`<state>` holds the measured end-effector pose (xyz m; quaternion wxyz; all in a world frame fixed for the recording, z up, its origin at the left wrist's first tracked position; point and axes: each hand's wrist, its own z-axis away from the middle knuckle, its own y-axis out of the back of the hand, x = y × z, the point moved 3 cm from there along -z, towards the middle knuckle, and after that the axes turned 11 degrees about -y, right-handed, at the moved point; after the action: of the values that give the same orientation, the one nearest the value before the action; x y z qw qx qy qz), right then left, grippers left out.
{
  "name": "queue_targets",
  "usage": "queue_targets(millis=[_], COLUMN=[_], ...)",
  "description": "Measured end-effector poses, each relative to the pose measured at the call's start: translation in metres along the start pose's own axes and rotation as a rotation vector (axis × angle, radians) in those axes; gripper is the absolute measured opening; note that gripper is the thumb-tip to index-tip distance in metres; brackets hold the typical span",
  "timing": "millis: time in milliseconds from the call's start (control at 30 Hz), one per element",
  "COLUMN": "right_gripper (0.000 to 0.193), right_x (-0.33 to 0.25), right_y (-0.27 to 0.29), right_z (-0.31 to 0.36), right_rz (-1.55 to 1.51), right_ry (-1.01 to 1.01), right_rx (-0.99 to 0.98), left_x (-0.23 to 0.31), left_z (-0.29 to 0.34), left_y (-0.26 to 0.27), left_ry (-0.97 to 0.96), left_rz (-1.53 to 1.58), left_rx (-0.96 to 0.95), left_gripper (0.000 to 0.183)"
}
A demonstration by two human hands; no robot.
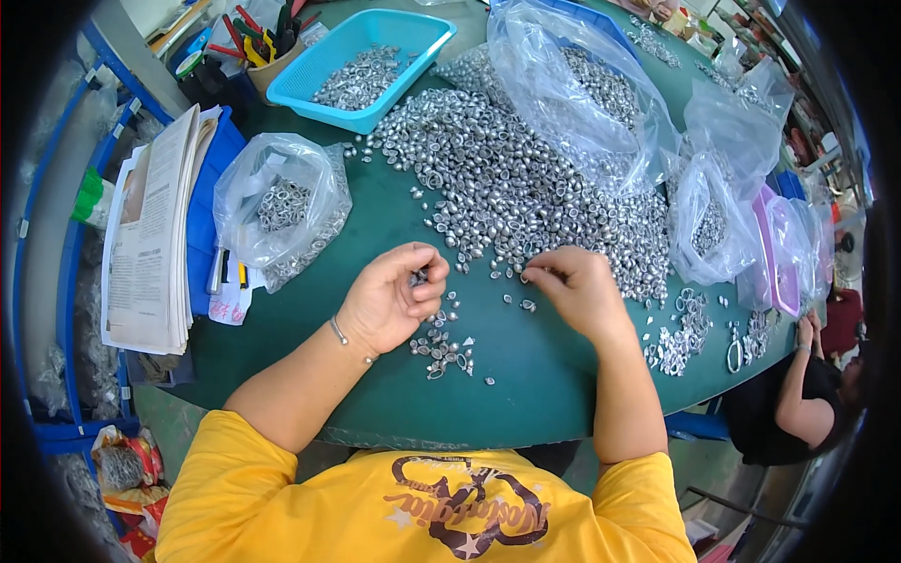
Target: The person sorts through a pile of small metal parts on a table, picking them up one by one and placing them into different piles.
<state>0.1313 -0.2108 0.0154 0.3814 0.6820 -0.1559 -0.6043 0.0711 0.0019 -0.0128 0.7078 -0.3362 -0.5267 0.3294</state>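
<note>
Over the green table (375, 403), my left hand (387, 298) is half curled, palm turned up, around a few small silvery metal pieces (419, 278). My right hand (584, 293) reaches the near edge of a large pile of small silvery metal pieces (535, 188), many of them hollow ovals. Its thumb and forefinger are pinched at one small metal piece (525, 279). Between the hands lie a few loose pieces (508, 299). A small scattered group of metal pieces (441, 352) rests just below my left fingers.
A clear plastic bag of metal parts (282, 202) sits left, beside a blue bin with papers (150, 235). Behind are a turquoise basket (375, 108), a holder of pliers (267, 52) and a large clear bag (572, 103). Another person (798, 403) works at the right.
</note>
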Motion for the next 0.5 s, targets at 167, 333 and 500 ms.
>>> queue_targets(millis=[167, 333, 500], right_gripper=[0.014, 0.016, 0.017], right_x=[0.002, 0.013, 0.017], right_y=[-0.009, -0.008, -0.010], right_z=[0.003, -0.001, 0.001], right_rz=[0.171, -0.838, -1.242], right_ry=[0.008, -0.472, -0.297], right_rx=[-0.007, -0.425, -0.605], left_x=[0.000, -0.002, -0.001], left_z=[-0.001, -0.001, -0.003], left_y=[0.000, 0.002, 0.003], left_ry=[-0.017, -0.018, -0.025], left_rz=[-0.026, -0.061, -0.053], left_rx=[-0.020, -0.029, -0.024], left_gripper=[0.014, 0.013, 0.012])
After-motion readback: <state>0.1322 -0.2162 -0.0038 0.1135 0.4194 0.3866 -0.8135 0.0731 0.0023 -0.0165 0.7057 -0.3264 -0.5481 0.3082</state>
